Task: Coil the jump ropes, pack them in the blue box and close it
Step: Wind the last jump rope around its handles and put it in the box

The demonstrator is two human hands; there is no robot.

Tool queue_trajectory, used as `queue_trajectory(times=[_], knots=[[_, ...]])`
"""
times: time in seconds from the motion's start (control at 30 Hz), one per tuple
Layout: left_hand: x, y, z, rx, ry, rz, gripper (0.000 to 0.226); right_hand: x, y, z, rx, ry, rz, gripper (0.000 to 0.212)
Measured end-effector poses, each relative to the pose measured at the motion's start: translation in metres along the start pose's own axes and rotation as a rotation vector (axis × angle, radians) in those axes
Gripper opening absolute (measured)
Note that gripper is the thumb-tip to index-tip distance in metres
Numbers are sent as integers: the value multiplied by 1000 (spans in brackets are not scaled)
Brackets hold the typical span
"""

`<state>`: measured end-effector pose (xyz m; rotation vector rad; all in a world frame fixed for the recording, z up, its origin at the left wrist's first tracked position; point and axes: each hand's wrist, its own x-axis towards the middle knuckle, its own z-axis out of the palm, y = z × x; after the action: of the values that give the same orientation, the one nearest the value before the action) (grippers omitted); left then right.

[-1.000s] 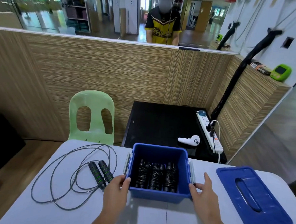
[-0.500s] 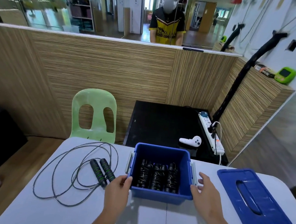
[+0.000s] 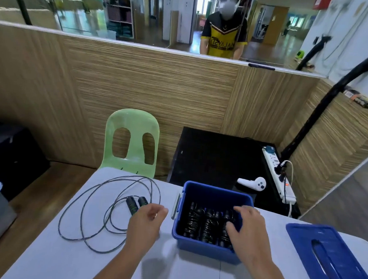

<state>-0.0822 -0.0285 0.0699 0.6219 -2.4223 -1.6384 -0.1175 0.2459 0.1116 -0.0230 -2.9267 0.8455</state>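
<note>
Blue box (image 3: 210, 247) — coiled ropes (image 3: 207, 225) packed inside. One jump rope (image 3: 100, 201) lies uncoiled on the counter (image 3: 61, 261) beside it; lid (image 3: 331, 265) off, at right. Left hand (image 3: 145, 221) loosely curled, empty; right hand (image 3: 248, 231) — fingers (image 3: 239, 209) spread over the coils.

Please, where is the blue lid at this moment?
In the head view, the blue lid lies flat on the white table at the right. It is separate from the open blue box to its left, and the right hand does not touch it.
</note>
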Motion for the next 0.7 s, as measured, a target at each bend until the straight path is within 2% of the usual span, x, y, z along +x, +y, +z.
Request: queue_trajectory(times=[0.17,0.4,0.7], knots=[[25,2,-21,-31,59,29,22,14,-42,22,44,-30,-106,45],[54,-19,-40,-7,164,16,37,37,-110,63,-8,-162,-230,48],[77,-51,-37,161,129,-58,56,57,-177,130,-81,-375,-375,46]])
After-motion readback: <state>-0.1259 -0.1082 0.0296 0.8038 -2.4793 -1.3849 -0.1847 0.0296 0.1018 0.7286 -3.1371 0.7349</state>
